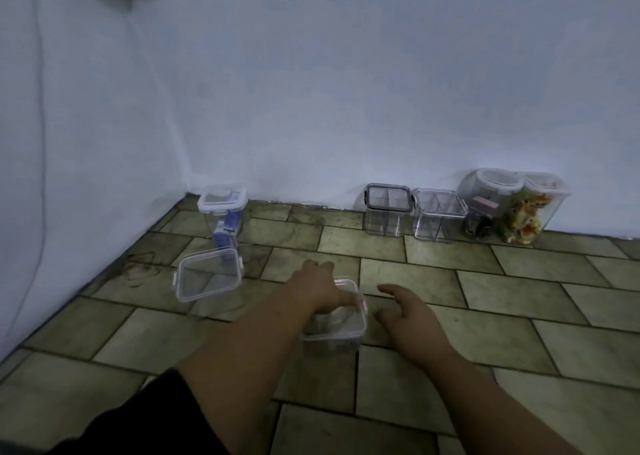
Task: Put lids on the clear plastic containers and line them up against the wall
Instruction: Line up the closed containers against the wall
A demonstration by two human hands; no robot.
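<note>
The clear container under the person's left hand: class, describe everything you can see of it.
The clear container is a small, round-cornered box of see-through plastic, its whitish-rimmed lid on top, a pinkish clip at the right edge. It stands upright on the tiled floor, away from the wall. The left hand lies on the lid, fingers curled over its far edge; the open right hand is beside it, apart.

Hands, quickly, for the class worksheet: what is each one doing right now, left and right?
Left hand: closed on the small clear container, gripping its top.
Right hand: open, fingers loosely curled, holding nothing.
</note>
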